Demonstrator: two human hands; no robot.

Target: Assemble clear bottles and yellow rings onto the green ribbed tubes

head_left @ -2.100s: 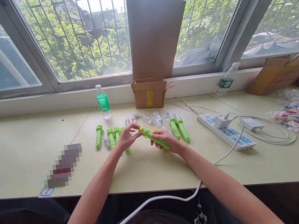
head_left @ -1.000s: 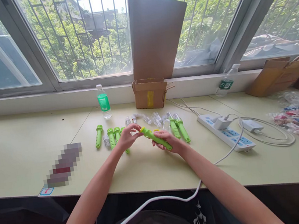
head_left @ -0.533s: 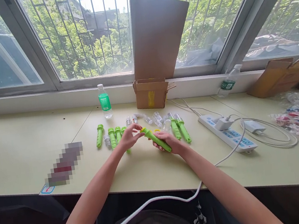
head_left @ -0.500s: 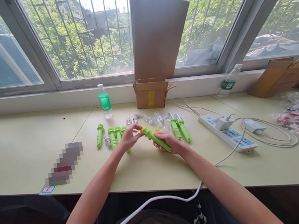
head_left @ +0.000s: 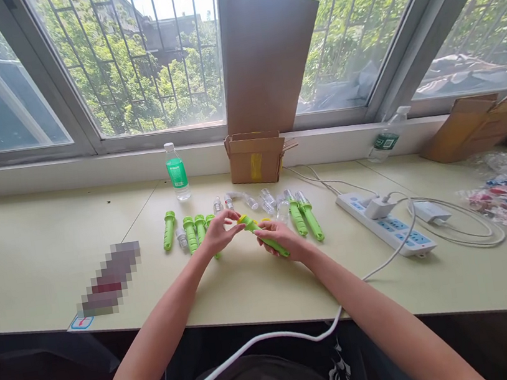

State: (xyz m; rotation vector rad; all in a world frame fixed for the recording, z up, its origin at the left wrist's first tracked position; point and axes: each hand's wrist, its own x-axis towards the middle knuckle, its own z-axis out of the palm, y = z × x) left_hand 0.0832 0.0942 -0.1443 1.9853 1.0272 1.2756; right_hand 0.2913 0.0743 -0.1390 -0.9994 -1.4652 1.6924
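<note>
Green tube (head_left: 279, 248) — slanted between the hands, right hand (head_left: 287, 237) wrapped round its body, left hand (head_left: 216, 233) pinching its yellow end (head_left: 242, 218). I'd brace with the right — left pinch light, in line.

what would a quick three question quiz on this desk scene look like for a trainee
1. Multiple choice: where are the fingers of the left hand?
a) around a drink bottle
b) at the yellow end of the green tube in hand
c) on the power strip

2. True or false: the right hand is pressing on the power strip.

3. Fill in: the middle cardboard box has ____ tape on its front.

Key:
1. b
2. False; it holds the green tube.
3. yellow
</note>
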